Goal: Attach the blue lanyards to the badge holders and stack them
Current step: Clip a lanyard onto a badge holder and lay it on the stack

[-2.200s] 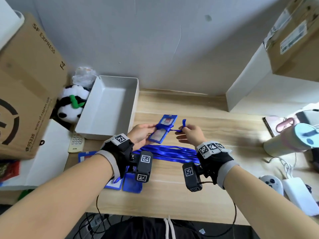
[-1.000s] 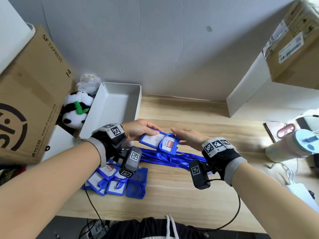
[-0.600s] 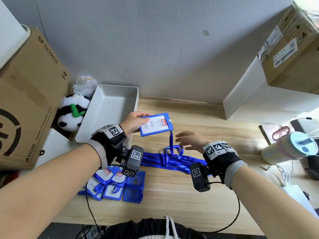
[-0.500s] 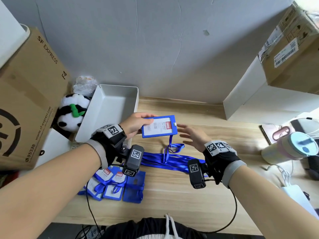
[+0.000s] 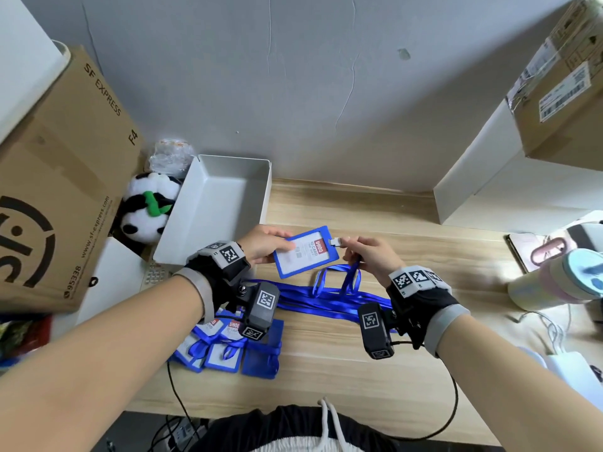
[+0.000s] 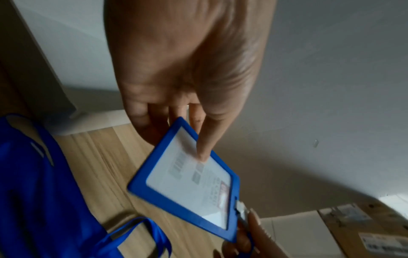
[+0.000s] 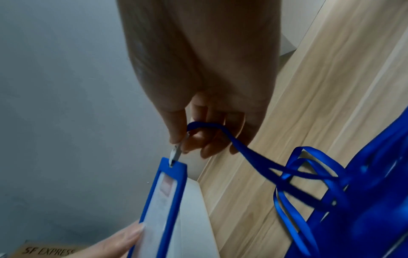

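Observation:
A blue badge holder (image 5: 306, 252) with a white card inside is held above the desk. My left hand (image 5: 277, 244) grips its left end, thumb on the card face (image 6: 187, 176). My right hand (image 5: 350, 246) pinches the metal clip (image 7: 175, 154) of a blue lanyard (image 7: 253, 157) at the slot in the holder's right end. The strap runs down from that hand to a pile of blue lanyards (image 5: 326, 300) on the desk. Several badge holders with lanyards (image 5: 228, 349) lie overlapped at the front left, under my left wrist.
A white bin (image 5: 215, 207) stands behind my left hand, with a panda plush (image 5: 143, 207) and a big cardboard box (image 5: 58, 190) further left. A white box (image 5: 509, 194) and a pastel cup (image 5: 561, 282) stand at the right. Cables hang over the desk's front edge.
My left hand lifted the badge holder off the desk. My right hand, open half a second ago, has closed on the lanyard clip and brought it to the holder's slot.

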